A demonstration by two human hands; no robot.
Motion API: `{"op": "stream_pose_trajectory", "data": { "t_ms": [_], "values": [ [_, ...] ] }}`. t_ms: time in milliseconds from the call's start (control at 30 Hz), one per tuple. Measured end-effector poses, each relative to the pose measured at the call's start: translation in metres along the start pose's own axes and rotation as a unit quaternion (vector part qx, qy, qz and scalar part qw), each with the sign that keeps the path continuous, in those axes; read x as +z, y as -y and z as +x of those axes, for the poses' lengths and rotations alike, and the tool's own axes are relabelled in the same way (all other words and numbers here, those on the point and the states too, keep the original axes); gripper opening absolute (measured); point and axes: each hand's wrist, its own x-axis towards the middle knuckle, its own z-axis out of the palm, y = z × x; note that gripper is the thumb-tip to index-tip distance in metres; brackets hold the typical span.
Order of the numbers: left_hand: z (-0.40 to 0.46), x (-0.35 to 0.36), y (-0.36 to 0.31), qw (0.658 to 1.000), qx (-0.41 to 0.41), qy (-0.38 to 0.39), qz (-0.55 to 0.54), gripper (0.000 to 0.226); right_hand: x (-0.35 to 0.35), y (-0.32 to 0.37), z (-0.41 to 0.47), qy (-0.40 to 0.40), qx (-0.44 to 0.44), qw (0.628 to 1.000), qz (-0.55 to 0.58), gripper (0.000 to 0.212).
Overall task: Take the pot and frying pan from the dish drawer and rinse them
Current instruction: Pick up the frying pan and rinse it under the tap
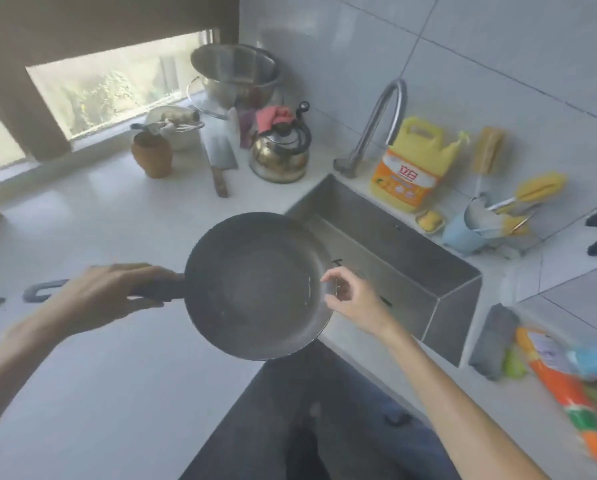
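A dark frying pan (255,285) is held level above the counter edge, just left of the steel sink (387,233). My left hand (106,296) is closed around its black handle. My right hand (349,292) touches the pan's right rim, thumb and fingers pinching the edge. The curved tap (380,123) stands behind the sink; no water is visible. No pot is in either hand; a steel bowl-shaped vessel (238,74) sits far back by the window.
A kettle (279,150), cleaver (221,161), brown jar (151,154) and small pot with utensils (176,126) crowd the back counter. Yellow detergent (411,164), a blue cup of utensils (477,226), cloth (494,341) and packets (574,382) stand right of the sink.
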Motion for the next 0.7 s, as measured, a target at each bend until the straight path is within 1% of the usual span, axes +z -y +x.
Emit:
{"op": "stream_pose_trajectory", "data": {
  "t_ms": [67,100,167,233,267,333,400,500,600,700],
  "values": [
    [0.071,-0.002,-0.031,0.999,0.039,-0.006,-0.006,0.053,-0.052,-0.032,0.012,-0.054,0.017,0.998,0.018,0.029],
    [0.109,-0.005,-0.056,0.999,0.046,0.008,-0.013,0.051,-0.078,-0.05,0.022,-0.078,0.026,0.996,0.023,0.029],
    [0.184,0.014,-0.084,0.997,0.066,0.025,-0.034,0.046,-0.127,-0.086,0.047,-0.099,0.04,0.994,0.021,0.026],
    [0.245,0.031,-0.101,0.993,0.107,0.049,-0.013,0.051,-0.156,-0.123,0.07,-0.113,0.054,0.992,0.03,0.026],
    [0.275,0.039,-0.113,0.991,0.125,0.046,-0.007,0.05,-0.166,-0.142,0.081,-0.119,0.064,0.99,0.043,0.026],
    [0.33,0.059,-0.132,0.99,0.131,0.059,0.006,0.039,-0.172,-0.179,0.095,-0.135,0.094,0.982,0.09,0.029],
    [0.373,0.087,-0.148,0.983,0.153,0.086,0.047,0.038,-0.165,-0.216,0.101,-0.159,0.137,0.969,0.132,0.033],
    [0.43,0.137,-0.159,0.967,0.196,0.143,0.073,0.038,-0.146,-0.271,0.106,-0.179,0.199,0.949,0.166,0.036],
    [0.47,0.196,-0.156,0.95,0.221,0.192,0.112,0.038,-0.129,-0.317,0.116,-0.174,0.252,0.936,0.173,0.03],
    [0.492,0.249,-0.147,0.932,0.236,0.235,0.141,0.038,-0.114,-0.353,0.134,-0.172,0.282,0.926,0.184,0.026]
  ]
}}
